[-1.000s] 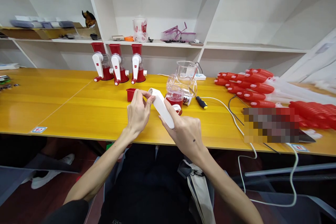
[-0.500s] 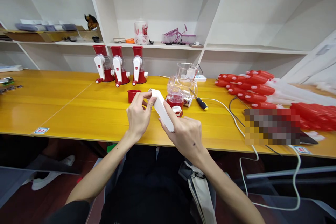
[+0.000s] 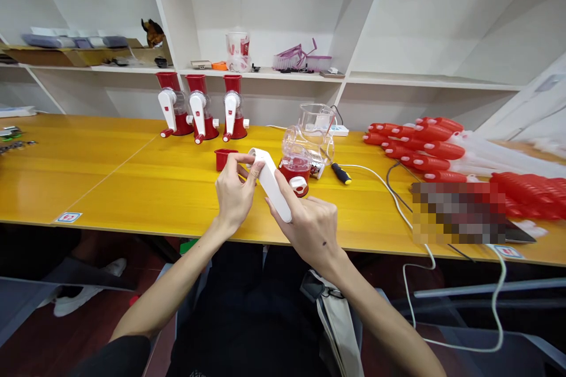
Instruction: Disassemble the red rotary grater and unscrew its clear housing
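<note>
A white crank handle [image 3: 273, 187] is held tilted above the table between both hands. My left hand [image 3: 235, 191] pinches its upper end between thumb and fingers. My right hand [image 3: 309, 221] grips the lower end, fingers along its side. Behind my left hand sits a small red plastic part [image 3: 224, 159], partly covered by the fingers. Just beyond the handle stands a rotary grater base [image 3: 295, 175], red with a white knob, carrying a clear plastic housing [image 3: 315, 129]. A shiny metal drum [image 3: 316, 169] lies partly hidden beside that base.
Three assembled red-and-white rotary graters [image 3: 203, 109] stand at the back left. A yellow-black screwdriver [image 3: 341, 174] lies right of the base, near a white cable [image 3: 380, 182]. Several red-handled bagged items [image 3: 420, 144] and a blurred-out flat object [image 3: 464, 212] occupy the right side of the table [image 3: 145, 188].
Almost nothing differs. Both hands keep the same hold on the white crank handle; the view has shifted very slightly.
</note>
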Tool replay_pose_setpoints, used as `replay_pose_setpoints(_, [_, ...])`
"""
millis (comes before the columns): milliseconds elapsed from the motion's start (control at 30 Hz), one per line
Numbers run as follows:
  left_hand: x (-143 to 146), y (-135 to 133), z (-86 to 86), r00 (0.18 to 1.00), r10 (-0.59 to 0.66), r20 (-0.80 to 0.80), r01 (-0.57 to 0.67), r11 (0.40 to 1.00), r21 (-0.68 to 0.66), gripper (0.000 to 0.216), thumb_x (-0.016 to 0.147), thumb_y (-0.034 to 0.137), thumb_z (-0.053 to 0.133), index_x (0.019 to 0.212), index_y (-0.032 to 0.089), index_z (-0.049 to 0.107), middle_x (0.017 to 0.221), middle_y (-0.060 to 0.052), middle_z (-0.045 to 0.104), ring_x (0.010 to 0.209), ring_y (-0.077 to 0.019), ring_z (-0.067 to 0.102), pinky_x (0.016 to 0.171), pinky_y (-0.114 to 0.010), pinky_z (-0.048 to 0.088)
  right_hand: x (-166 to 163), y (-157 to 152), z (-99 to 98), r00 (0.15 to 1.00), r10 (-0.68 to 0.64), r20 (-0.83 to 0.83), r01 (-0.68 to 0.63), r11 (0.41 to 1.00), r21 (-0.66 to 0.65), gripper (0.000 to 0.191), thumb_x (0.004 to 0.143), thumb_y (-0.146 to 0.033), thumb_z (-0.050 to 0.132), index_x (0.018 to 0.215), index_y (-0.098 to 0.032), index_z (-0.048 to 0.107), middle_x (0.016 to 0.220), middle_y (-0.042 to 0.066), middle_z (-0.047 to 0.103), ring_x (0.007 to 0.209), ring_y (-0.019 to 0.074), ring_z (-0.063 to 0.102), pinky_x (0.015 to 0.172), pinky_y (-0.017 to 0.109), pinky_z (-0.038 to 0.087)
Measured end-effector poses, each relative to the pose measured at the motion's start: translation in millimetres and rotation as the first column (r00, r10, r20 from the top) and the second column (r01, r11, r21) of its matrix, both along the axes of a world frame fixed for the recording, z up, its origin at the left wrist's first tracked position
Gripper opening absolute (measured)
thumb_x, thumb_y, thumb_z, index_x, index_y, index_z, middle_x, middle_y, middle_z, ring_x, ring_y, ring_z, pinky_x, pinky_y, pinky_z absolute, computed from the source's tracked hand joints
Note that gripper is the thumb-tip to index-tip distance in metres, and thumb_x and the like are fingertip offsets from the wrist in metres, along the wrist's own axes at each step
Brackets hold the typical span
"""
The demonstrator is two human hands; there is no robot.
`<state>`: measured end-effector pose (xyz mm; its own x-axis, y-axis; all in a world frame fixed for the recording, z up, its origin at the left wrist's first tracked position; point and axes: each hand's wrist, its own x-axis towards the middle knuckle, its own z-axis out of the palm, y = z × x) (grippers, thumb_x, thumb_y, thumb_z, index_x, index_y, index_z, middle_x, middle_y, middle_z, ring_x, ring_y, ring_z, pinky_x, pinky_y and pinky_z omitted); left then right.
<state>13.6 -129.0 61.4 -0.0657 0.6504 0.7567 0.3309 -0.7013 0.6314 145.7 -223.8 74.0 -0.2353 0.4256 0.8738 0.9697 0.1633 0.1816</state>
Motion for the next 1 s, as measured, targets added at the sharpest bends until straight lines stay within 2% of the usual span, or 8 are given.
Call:
replay_pose_setpoints(233, [-1, 1, 1.4, 0.993, 0.109, -0.034, -0.105, 0.990, 0.097, 0.027, 0.096, 0.044, 0.061, 0.088, 0.019, 0.057, 0.071, 0.004, 0.057, 0.055, -0.0074, 0.048, 0.057, -0.022, 0.038, -3, 0, -0.1, 0.997, 0.049, -0.059, -0.051, 0.999, -0.018, 0.038, 0.093, -0.032, 0.059, 0.123, -0.011, 0.069, 0.048, -0.005, 0.050, 0.045, 0.0025, 0.037, 0.055, 0.024, 0.026])
replay_pose_setpoints(400, [-5, 0, 5.0, 0.996, 0.089, -0.028, -0.083, 0.981, 0.173, 0.020, 0.096, 0.037, 0.062, 0.089, 0.018, 0.059, 0.078, 0.003, 0.060, 0.058, -0.0068, 0.050, 0.060, -0.021, 0.040, 0, 2, -0.7, 0.965, 0.141, -0.219, -0.163, 0.983, -0.084, 0.037, 0.092, -0.033, 0.060, 0.122, -0.015, 0.070, 0.049, -0.004, 0.054, 0.044, 0.0027, 0.038, 0.053, 0.024, 0.025])
replay_pose_setpoints(500, [-13, 0, 16.2, 0.998, 0.066, -0.021, -0.058, 0.962, 0.267, 0.020, 0.094, 0.038, 0.065, 0.095, 0.019, 0.062, 0.089, -0.001, 0.063, 0.072, -0.0099, 0.058, 0.065, -0.022, 0.046, 10, 3, 5.1, 0.899, 0.216, -0.380, -0.276, 0.955, -0.109, 0.040, 0.091, -0.036, 0.061, 0.124, -0.014, 0.068, 0.070, 0.001, 0.069, 0.051, 0.0025, 0.050, 0.054, 0.019, 0.035])
replay_pose_setpoints(567, [-19, 0, 25.4, 1.000, -0.004, 0.003, 0.003, 0.962, 0.271, 0.034, 0.087, 0.046, 0.072, 0.107, 0.021, 0.062, 0.109, -0.006, 0.064, 0.093, -0.0153, 0.063, 0.075, -0.026, 0.051, 18, 3, 11.9, 0.830, 0.276, -0.485, -0.375, 0.919, -0.119, 0.042, 0.092, -0.039, 0.060, 0.125, -0.013, 0.064, 0.095, 0.005, 0.074, 0.064, 0.0032, 0.060, 0.061, 0.016, 0.045])
replay_pose_setpoints(633, [-21, 0, 31.7, 0.976, -0.216, 0.020, 0.208, 0.959, 0.193, 0.053, 0.082, 0.056, 0.074, 0.120, 0.022, 0.057, 0.123, -0.010, 0.063, 0.109, -0.0206, 0.063, 0.085, -0.030, 0.053, 23, 2, 18.5, 0.759, 0.332, -0.561, -0.481, 0.866, -0.138, 0.042, 0.094, -0.042, 0.056, 0.124, -0.013, 0.061, 0.109, 0.007, 0.072, 0.075, 0.0045, 0.065, 0.067, 0.015, 0.051])
replay_pose_setpoints(733, [-17, -2, 31.4, 0.861, -0.494, 0.122, 0.492, 0.869, 0.045, 0.056, 0.091, 0.067, 0.055, 0.122, 0.021, 0.057, 0.114, -0.011, 0.069, 0.103, -0.0209, 0.067, 0.086, -0.033, 0.053, 26, -2, 24.1, 0.686, 0.390, -0.615, -0.616, 0.761, -0.205, 0.040, 0.097, -0.043, 0.050, 0.122, -0.013, 0.056, 0.105, 0.007, 0.070, 0.069, 0.0028, 0.062, 0.061, 0.015, 0.051])
replay_pose_setpoints(900, [-9, -6, 22.3, 0.873, -0.328, 0.361, 0.352, 0.936, -0.001, 0.062, 0.097, 0.070, 0.035, 0.091, 0.018, 0.067, 0.092, -0.008, 0.070, 0.085, -0.0182, 0.066, 0.074, -0.029, 0.050, 27, -6, 23.9, 0.640, 0.519, -0.566, -0.761, 0.529, -0.376, 0.055, 0.097, -0.058, 0.039, 0.130, -0.015, 0.049, 0.086, 0.001, 0.067, 0.062, 0.0025, 0.059, 0.060, 0.015, 0.051])
replay_pose_setpoints(1000, [-5, -12, 23.4, 0.838, -0.368, 0.403, 0.434, 0.897, -0.084, 0.065, 0.094, 0.075, 0.033, 0.088, 0.018, 0.066, 0.082, -0.007, 0.067, 0.077, -0.0175, 0.064, 0.069, -0.028, 0.049, 29, -2, 21.7, 0.660, 0.536, -0.526, -0.740, 0.582, -0.336, 0.057, 0.099, -0.059, 0.027, 0.118, -0.014, 0.056, 0.089, 0.004, 0.066, 0.081, 0.0057, 0.064, 0.074, 0.018, 0.054])
